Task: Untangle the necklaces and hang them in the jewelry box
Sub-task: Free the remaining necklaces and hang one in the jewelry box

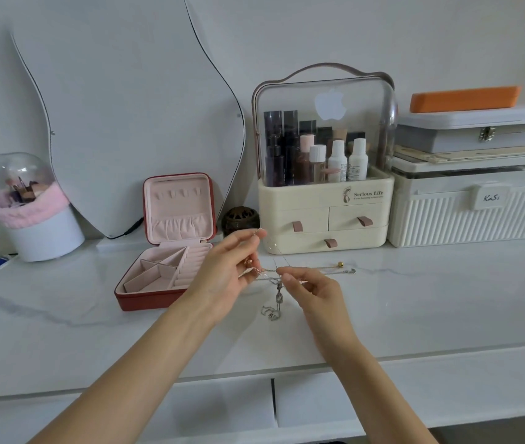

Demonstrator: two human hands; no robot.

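A tangle of thin necklaces (274, 294) hangs between my two hands above the white marble table (415, 299). My left hand (226, 277) pinches a rose-gold chain with a small bead near its palm. My right hand (311, 288) pinches a silver chain just to the right. A silver pendant dangles below, and a coil of chain (270, 312) rests on the table. Two chain ends run right to a gold bead (340, 264) and a silver charm. The red jewelry box (171, 248) stands open at the left, its pink lid upright with small hooks (178, 194).
A cream cosmetics organizer (325, 216) with drawers stands behind my hands. A white ribbed case (469, 213) with stacked boxes is at the right. At the far left is a brush holder with pink trim (35, 206), with a curvy mirror (126, 116) behind and a dark round burner (241, 219) beside the box.
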